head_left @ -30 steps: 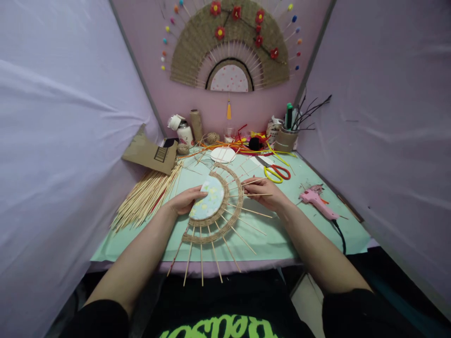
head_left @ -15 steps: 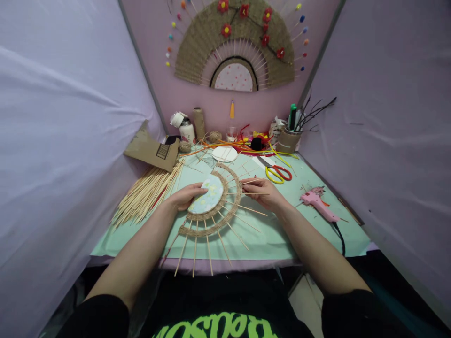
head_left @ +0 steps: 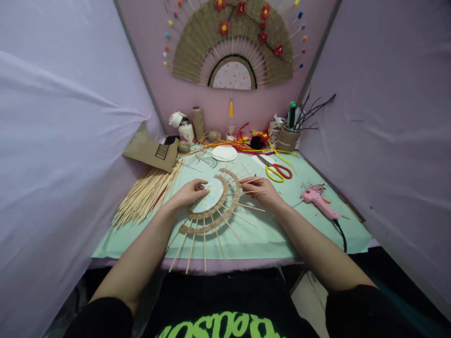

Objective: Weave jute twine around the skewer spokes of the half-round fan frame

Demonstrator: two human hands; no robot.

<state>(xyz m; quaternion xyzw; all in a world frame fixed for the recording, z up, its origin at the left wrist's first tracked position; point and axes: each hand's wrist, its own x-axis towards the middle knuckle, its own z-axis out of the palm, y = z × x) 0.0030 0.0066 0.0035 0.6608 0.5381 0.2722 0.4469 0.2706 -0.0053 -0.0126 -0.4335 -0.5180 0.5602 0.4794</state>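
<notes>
1. The scissors [head_left: 269, 164], with one red and one yellow handle, lie on the green-covered table [head_left: 282, 234]; I tell the other places from them, as the person sees.
2. The woven fan [head_left: 210, 198] is to the left of the scissors and nearer to the person. It has a pale blue half disc, two curved woven bands around it, and thin sticks which spread outward. Whether it rests on the table, I cannot tell.
3. The left hand [head_left: 190, 193] is at the straight edge of the half disc, farther left of the scissors than the bands. Its thumb and forefinger stand a little apart, and the thumb reaches over the disc. The other fingers are mostly hidden, so I cannot tell how firmly it grips.
4. The right hand [head_left: 263, 192] is just nearer to the person than the scissors. Its thumb and fingertips are closed together on the outer band of the fan, among the sticks; a strand between them would be too small to see.
5. The pink glue gun [head_left: 321, 204] lies to the right of the scissors and nearer.
6. Well to the left of the scissors lies a bundle of sticks [head_left: 146, 197], its far end beside a folded piece of cardboard [head_left: 151, 152].
7. Left of the scissors and a little farther back is a white oval card [head_left: 224, 153].
8. Behind the scissors stands a brown holder [head_left: 287, 140] with markers and dark twigs.
9. Above and behind the scissors, a large fan [head_left: 192, 54] with red flowers hangs on the pink wall.
</notes>
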